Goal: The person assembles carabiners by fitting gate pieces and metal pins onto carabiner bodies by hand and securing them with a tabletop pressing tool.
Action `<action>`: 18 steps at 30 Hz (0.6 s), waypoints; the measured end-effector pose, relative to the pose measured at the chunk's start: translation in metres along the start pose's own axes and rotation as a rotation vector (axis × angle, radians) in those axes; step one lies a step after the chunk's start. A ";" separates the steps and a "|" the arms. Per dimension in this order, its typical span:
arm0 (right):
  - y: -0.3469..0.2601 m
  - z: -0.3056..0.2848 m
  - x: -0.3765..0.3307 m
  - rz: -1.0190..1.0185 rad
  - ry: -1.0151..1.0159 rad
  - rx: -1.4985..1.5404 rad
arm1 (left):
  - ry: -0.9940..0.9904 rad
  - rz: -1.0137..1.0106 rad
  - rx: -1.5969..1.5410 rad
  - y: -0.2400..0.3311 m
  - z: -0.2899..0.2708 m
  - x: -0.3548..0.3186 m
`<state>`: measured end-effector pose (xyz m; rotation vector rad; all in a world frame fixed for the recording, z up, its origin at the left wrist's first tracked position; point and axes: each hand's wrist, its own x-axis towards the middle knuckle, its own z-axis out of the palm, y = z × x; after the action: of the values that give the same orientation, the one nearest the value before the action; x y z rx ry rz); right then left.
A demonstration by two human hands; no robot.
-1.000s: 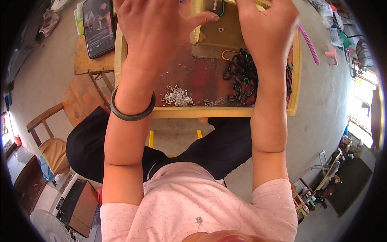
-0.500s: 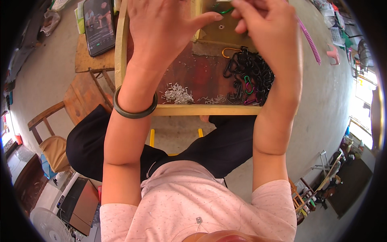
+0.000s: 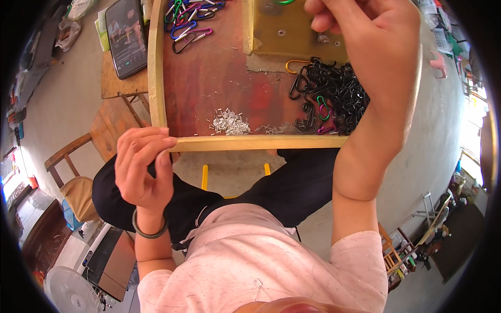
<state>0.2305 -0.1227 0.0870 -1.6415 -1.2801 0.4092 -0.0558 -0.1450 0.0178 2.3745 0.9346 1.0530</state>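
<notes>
My left hand (image 3: 143, 169), with a dark bangle on its wrist, is at the near left corner of the wooden tray (image 3: 261, 142). Its fingers are bent together and their tips touch the rim. What they hold, if anything, is hidden. At the upper right, my right hand (image 3: 378, 39) curls its fingers above a brass-coloured block (image 3: 292, 34); the fingertips partly leave the picture. Just left of them a green curved piece (image 3: 285, 1) shows at the top edge. Coloured carabiners (image 3: 193, 31) lie at the far left, black carabiner bodies (image 3: 334, 94) in a heap at the right.
Small silver tubes (image 3: 229, 121) and thin pins (image 3: 292, 128) lie along the tray's near side. A phone (image 3: 127, 39) rests on a wooden stand (image 3: 122, 83) left of the tray. Beyond are a wooden chair (image 3: 107, 128) and a fan (image 3: 73, 292).
My left hand has come down from the far side to the near left corner, uncovering the coloured carabiners. My right hand has shifted right, and the pink ribbed strip is out of sight.
</notes>
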 end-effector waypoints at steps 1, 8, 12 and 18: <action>-0.001 0.001 -0.002 -0.008 -0.010 -0.005 | -0.022 0.018 0.015 -0.002 -0.005 0.001; -0.007 -0.002 -0.003 -0.048 -0.078 0.091 | -0.146 0.187 0.096 -0.008 -0.032 0.026; -0.011 0.010 -0.001 -0.101 -0.086 0.107 | -0.097 0.243 0.130 -0.015 -0.027 0.034; 0.001 0.045 0.011 -0.064 -0.226 0.166 | -0.064 0.201 0.147 -0.013 -0.024 0.016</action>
<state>0.2017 -0.0918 0.0687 -1.4411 -1.4208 0.6585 -0.0716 -0.1224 0.0344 2.6530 0.7881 1.0029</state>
